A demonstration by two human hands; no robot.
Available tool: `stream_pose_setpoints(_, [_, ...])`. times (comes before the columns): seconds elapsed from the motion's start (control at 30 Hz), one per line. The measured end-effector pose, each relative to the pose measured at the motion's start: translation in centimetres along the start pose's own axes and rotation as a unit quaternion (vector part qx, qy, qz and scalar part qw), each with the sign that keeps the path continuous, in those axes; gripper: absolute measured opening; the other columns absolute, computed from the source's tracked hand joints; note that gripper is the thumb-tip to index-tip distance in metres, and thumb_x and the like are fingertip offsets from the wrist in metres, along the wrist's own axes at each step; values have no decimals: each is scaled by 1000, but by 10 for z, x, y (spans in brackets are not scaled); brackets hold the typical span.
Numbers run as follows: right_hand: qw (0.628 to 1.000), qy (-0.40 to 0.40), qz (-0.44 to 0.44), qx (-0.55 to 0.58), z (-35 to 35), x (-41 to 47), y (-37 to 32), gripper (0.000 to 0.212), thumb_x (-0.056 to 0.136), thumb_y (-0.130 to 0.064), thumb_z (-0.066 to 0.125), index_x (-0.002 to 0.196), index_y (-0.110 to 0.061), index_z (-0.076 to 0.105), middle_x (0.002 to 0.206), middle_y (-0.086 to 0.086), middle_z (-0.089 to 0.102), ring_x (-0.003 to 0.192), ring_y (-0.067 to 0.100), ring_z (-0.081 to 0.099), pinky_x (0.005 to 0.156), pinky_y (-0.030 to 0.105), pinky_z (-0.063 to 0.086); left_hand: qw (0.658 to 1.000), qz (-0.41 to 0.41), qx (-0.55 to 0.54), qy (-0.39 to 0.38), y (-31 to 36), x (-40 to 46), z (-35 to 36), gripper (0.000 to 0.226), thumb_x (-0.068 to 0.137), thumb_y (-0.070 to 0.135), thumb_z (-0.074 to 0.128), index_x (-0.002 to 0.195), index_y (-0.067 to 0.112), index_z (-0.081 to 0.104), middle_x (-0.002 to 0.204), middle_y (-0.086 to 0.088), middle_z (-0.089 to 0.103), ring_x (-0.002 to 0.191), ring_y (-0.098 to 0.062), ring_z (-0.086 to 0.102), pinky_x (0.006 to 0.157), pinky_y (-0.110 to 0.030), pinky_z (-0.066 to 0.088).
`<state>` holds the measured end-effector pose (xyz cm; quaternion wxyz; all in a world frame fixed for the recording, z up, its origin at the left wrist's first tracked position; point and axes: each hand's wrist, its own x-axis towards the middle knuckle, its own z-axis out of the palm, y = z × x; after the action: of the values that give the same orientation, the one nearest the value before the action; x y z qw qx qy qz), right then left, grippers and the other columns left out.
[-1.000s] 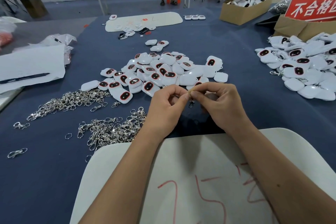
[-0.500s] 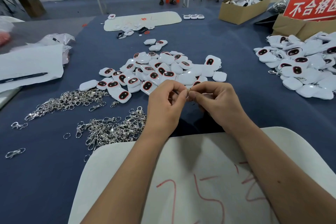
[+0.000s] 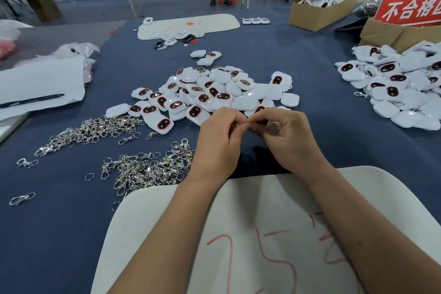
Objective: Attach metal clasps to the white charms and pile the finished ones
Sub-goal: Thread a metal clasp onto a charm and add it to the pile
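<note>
Head view: clasp work, item mostly hidden
Left hand (image 3: 218,143) and right hand (image 3: 290,137) pinch a small ring (image 3: 249,124) (charm unseen); loose clasps (image 3: 148,169) lie left.

The counter (image 3: 310,59) is dark blue. The charms (image 3: 214,93) are white with black ovals ringed red. The clasps (image 3: 148,169) are silver. The sign (image 3: 410,7) is red with white characters.
</note>
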<state>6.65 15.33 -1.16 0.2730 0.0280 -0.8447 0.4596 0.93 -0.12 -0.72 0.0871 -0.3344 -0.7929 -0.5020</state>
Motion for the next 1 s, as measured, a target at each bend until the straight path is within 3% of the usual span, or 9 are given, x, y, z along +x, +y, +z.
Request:
stream_pose_setpoints(0.2, [998, 43, -39, -39, 0, -1, -4, 13, 89, 0, 74, 90, -11, 80, 85, -7, 76, 82, 17, 71, 75, 41, 57, 1000, 3, 13, 3, 2, -1, 4, 12, 99, 4, 57, 90, 9, 63, 83, 3, 58, 78, -18, 56, 73, -33, 45])
stream_pose_setpoints(0.57, [980, 75, -98, -157, 3, -3, -4, 13, 90, -1, 71, 90, -13, 77, 87, -3, 73, 81, 22, 68, 71, 45, 53, 1000, -9, -3, 9, 0, -3, 5, 10, 98, 9, 59, 90, 12, 64, 77, -1, 65, 74, -20, 61, 71, -40, 50])
stream_pose_setpoints(0.7, [974, 81, -111, -180, 4, -2, -5, 13, 92, -3, 71, 92, -14, 77, 89, -4, 73, 82, 21, 68, 70, 43, 54, 999, -22, -21, 19, 0, -1, 5, 12, 95, 6, 63, 85, 14, 64, 72, -1, 65, 67, -16, 58, 64, -26, 47])
stream_pose_setpoints(0.8, [989, 97, -65, -94, 3, -1, -4, 9, 92, -6, 75, 93, -13, 79, 88, -10, 75, 82, 10, 69, 75, 29, 54, 999, -13, -31, 42, 1, 1, 3, 11, 93, 7, 65, 84, 13, 66, 70, -2, 65, 67, -17, 56, 61, -17, 43])
stream_pose_setpoints(0.9, [996, 53, 43, 58, 1, 1, 3, 9, 98, -10, 70, 97, -13, 79, 71, -21, 67, 55, 3, 54, 58, 12, 41, 997, 2, -61, 52, 2, 0, 3, 6, 92, 11, 63, 87, 13, 67, 74, -3, 65, 71, -19, 62, 67, -34, 52])
stream_pose_setpoints(1.0, [987, 3, 69, 147, -1, 2, 4, 15, 100, -8, 66, 96, -14, 79, 57, -11, 56, 45, 6, 35, 47, 16, 32, 997, 17, -64, 50, 2, 0, 4, 7, 94, 13, 61, 89, 13, 66, 77, -2, 66, 73, -24, 63, 69, -46, 52])
